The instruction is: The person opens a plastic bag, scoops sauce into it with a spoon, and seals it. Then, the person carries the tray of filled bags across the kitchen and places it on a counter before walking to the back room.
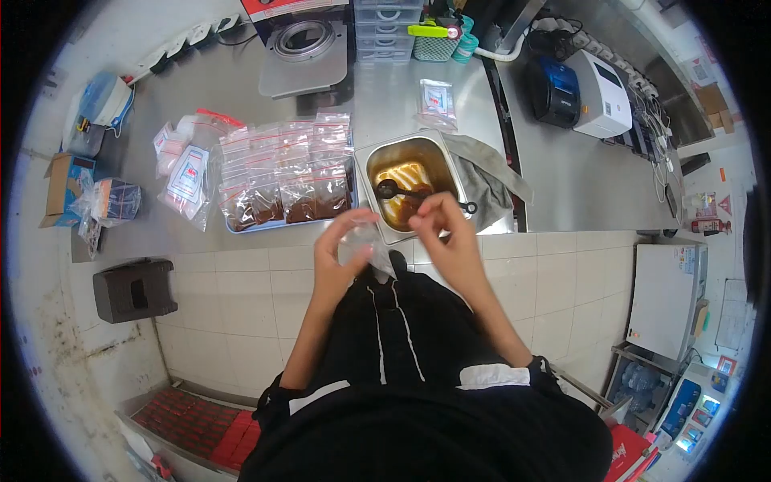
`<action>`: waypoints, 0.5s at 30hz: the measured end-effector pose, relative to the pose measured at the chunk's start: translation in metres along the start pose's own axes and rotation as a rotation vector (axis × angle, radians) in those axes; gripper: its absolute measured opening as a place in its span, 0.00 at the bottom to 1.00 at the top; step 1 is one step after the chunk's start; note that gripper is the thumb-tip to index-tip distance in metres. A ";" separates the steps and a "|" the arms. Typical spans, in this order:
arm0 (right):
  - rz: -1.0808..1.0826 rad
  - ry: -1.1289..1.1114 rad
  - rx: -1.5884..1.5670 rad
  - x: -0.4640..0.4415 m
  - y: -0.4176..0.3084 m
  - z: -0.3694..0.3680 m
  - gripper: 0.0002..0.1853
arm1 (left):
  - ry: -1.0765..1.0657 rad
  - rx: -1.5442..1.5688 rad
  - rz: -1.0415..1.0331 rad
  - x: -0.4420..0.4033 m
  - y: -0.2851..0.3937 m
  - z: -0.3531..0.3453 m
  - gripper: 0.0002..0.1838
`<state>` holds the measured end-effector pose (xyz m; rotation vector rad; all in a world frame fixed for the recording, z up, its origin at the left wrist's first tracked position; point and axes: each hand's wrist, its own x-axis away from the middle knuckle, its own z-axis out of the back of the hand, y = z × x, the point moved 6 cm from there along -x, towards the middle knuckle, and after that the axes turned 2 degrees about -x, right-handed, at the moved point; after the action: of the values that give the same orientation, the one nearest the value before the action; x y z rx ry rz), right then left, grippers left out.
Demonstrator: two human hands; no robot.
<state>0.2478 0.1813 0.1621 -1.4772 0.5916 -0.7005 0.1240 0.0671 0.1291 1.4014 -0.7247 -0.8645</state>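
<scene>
My left hand [337, 253] is closed on a small clear plastic bag [368, 245], which hangs in front of my dark top at the table's edge. My right hand [448, 239] is raised to its right, over the near edge of a steel pan [442, 150]. Its fingers are curled in, and I cannot make out anything between them. Brown sauce [397, 210] coats the bottom of the pan. A black ladle [388, 189] lies in it, the handle sticking out past the right rim behind my right hand.
Left of the pan, a tray [285, 222] holds rows of zip bags with brown contents. Packs of unused bags [187, 173] lie further left. A grey cloth [486, 178] touches the pan's right side. Behind stand a small bag pack [436, 100], drawers [389, 32] and a printer [598, 92].
</scene>
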 end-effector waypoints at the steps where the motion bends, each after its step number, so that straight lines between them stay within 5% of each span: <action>1: 0.097 0.018 0.277 -0.011 -0.005 0.012 0.08 | 0.101 0.391 0.124 -0.002 -0.014 0.003 0.23; 5: 0.365 -0.002 1.109 -0.038 0.014 0.024 0.05 | 0.366 0.732 0.288 -0.026 -0.051 0.017 0.28; 8: 0.264 -0.151 1.472 -0.058 0.053 0.022 0.05 | 0.371 0.889 0.426 -0.052 -0.066 0.016 0.29; 15: 0.334 -0.147 1.644 -0.076 0.049 0.015 0.04 | 0.189 0.657 0.493 -0.092 -0.088 0.000 0.26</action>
<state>0.2105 0.2454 0.1087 0.1138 0.0054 -0.5191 0.0689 0.1485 0.0473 1.7329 -1.2052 -0.0927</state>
